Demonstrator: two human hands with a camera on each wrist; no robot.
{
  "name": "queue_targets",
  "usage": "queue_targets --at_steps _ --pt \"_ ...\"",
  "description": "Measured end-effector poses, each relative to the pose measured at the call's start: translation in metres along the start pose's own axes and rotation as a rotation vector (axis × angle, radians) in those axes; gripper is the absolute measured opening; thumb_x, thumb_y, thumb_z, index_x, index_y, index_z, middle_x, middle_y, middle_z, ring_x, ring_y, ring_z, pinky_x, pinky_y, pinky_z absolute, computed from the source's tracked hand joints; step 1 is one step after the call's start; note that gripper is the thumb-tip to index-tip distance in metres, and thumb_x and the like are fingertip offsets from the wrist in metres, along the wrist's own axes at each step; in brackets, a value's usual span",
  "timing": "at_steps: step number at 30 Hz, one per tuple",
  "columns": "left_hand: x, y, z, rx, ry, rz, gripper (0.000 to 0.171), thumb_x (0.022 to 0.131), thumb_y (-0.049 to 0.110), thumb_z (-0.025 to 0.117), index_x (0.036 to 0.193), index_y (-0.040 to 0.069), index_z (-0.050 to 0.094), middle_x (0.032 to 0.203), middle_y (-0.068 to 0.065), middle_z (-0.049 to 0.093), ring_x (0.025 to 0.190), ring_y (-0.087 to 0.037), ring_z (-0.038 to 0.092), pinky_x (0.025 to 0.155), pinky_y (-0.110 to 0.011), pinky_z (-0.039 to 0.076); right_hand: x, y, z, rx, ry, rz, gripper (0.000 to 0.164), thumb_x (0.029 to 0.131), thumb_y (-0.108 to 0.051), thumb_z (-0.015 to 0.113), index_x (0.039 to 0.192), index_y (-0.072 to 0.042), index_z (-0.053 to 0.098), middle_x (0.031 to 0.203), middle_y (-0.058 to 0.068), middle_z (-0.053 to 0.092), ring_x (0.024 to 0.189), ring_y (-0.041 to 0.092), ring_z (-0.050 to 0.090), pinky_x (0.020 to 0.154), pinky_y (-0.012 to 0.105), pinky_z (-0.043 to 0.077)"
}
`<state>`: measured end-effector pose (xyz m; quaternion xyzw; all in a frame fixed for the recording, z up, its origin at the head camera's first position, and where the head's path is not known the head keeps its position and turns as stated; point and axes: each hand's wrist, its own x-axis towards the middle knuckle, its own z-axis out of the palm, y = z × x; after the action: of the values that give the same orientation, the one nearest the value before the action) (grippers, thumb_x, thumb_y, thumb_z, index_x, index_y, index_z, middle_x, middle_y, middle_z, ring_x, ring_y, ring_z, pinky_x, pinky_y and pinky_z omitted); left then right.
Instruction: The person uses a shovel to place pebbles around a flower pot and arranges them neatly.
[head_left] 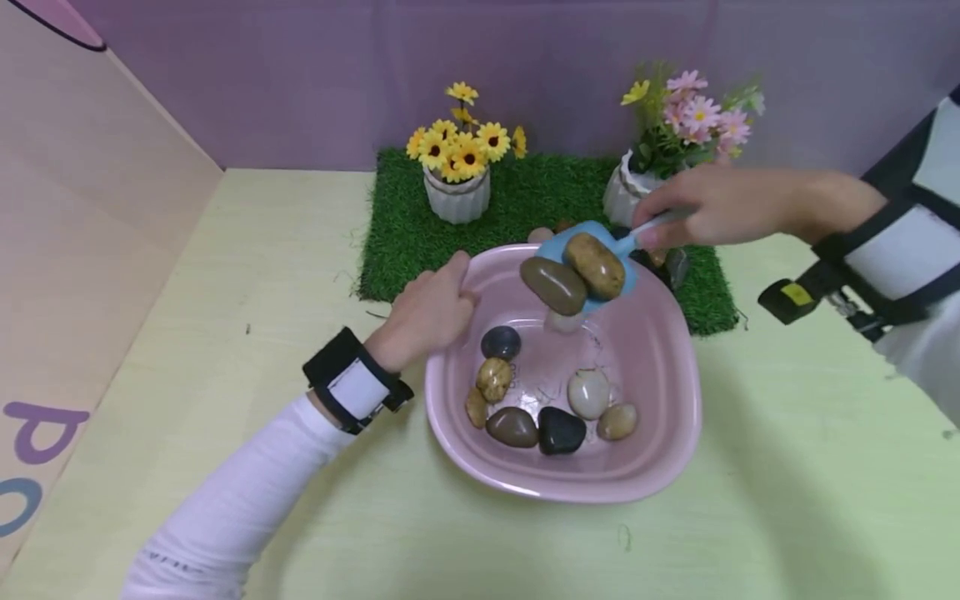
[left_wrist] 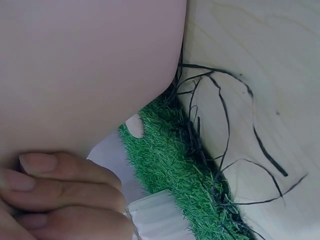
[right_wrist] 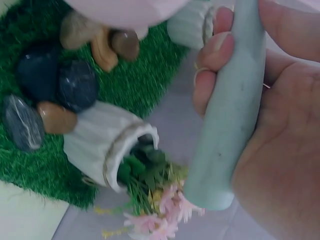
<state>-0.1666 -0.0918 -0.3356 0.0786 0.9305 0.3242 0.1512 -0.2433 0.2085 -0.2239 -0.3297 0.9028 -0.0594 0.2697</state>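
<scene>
My left hand (head_left: 431, 308) grips the upper left rim of a pink basin (head_left: 675, 467); in the left wrist view its fingers (left_wrist: 65, 192) curl at the rim. My right hand (head_left: 720, 204) holds a light blue toy shovel (head_left: 573, 242) by its handle (right_wrist: 227, 110), tilted over the basin's far side. A tan stone (head_left: 596, 265) and a brown stone (head_left: 553, 285) show at the shovel blade, the brown one past its edge. Below them is a blurred pale stone (head_left: 564, 322). Several smooth stones, among them a black stone (head_left: 561, 431) and a white stone (head_left: 588, 393), lie on the basin floor.
A green turf mat (head_left: 397, 242) lies behind the basin, with a pot of yellow flowers (head_left: 457, 196) and a pot of pink flowers (head_left: 622, 192). Several stones, including dark stones (right_wrist: 77, 85), rest on the mat. A purple wall (head_left: 300, 83) stands behind.
</scene>
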Motion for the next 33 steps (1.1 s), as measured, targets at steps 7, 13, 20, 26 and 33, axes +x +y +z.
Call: queue_targets --at_steps 7,13,20,26,33 --pt "0.0 0.0 0.0 0.001 0.006 0.0 0.025 0.102 0.02 0.042 0.124 0.01 0.045 0.092 -0.016 0.063 0.056 -0.02 0.068 0.041 -0.028 0.055 0.002 0.017 -0.018 -0.02 0.012 0.092 0.031 0.105 -0.04 0.04 0.107 -0.019 0.063 0.094 0.002 0.058 0.084 0.015 0.05 0.075 0.033 0.041" --pt "-0.001 -0.001 0.0 -0.004 0.009 -0.004 0.025 0.102 0.021 0.042 0.124 0.01 0.045 0.09 -0.016 0.063 0.055 -0.02 0.068 0.04 -0.028 0.055 0.003 0.026 -0.03 -0.016 0.024 0.148 0.039 0.105 -0.041 0.037 0.12 -0.013 0.06 0.117 0.013 0.06 0.104 0.028 0.055 0.087 0.05 0.045" --pt "0.0 -0.002 0.0 -0.008 0.009 -0.001 0.025 0.103 0.021 0.043 0.125 0.01 0.045 0.091 -0.016 0.063 0.055 -0.019 0.068 0.041 -0.028 0.055 0.004 0.031 -0.034 -0.037 0.015 0.187 0.045 0.106 -0.041 0.034 0.127 -0.007 0.055 0.115 0.013 0.057 0.1 0.028 0.052 0.081 0.045 0.045" --pt "0.0 -0.002 -0.001 -0.004 0.008 -0.007 0.023 0.103 0.021 0.043 0.124 0.01 0.045 0.09 -0.015 0.062 0.055 -0.02 0.068 0.041 -0.028 0.055 0.008 0.035 -0.036 0.007 -0.01 0.201 0.055 0.106 -0.046 0.03 0.138 -0.005 0.048 0.133 0.022 0.053 0.12 0.04 0.051 0.093 0.063 0.044" --pt "0.0 -0.004 0.0 -0.015 0.012 -0.002 0.023 0.103 0.022 0.043 0.123 0.01 0.045 0.09 -0.015 0.062 0.055 -0.019 0.068 0.041 -0.028 0.055 0.023 0.038 -0.034 0.006 0.014 0.173 0.057 0.107 -0.042 0.028 0.134 0.002 0.051 0.128 0.024 0.057 0.114 0.038 0.055 0.091 0.058 0.047"
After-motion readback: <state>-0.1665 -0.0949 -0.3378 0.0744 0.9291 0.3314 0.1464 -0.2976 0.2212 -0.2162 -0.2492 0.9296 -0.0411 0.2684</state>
